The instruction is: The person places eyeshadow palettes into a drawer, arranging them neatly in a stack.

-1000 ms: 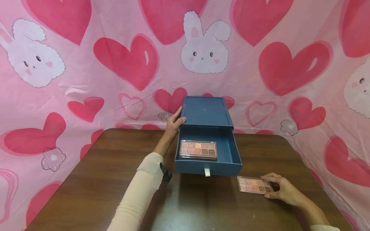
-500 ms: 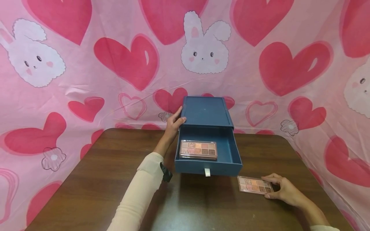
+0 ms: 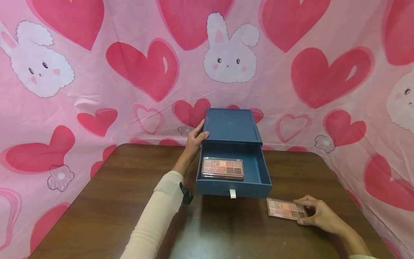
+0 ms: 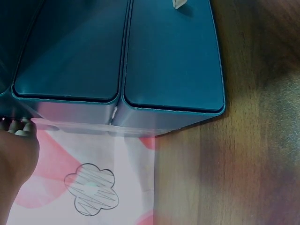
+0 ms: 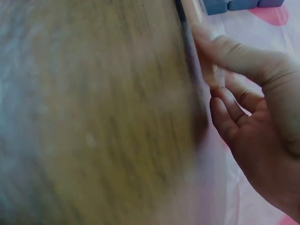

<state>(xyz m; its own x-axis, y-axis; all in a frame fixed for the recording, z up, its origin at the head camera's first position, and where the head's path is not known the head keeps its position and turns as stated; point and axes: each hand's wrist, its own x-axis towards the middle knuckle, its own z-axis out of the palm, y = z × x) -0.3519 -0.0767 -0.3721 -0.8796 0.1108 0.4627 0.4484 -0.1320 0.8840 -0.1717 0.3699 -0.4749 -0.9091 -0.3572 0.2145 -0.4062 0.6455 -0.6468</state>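
Observation:
A dark blue stacked drawer box (image 3: 231, 124) stands at the back middle of the table, its top drawer (image 3: 213, 187) pulled out toward me. Inside that drawer, on the left, lies an eyeshadow palette (image 3: 222, 168) with a clear lid. My left hand (image 3: 193, 138) holds the box at its left side, thumb over the top edge. In the left wrist view the same hand (image 4: 18, 150) is partly cut off beside the lower drawer fronts (image 4: 173, 56). To the drawer's right, my right hand (image 3: 323, 216) pinches a second eyeshadow palette (image 3: 284, 209) by its right end, between thumb and fingers.
A white pull tab (image 3: 233, 194) hangs on the drawer's front. The brown wooden table (image 3: 145, 162) meets a pink cloth (image 3: 187, 86) printed with hearts and rabbits, which hangs behind and at both sides.

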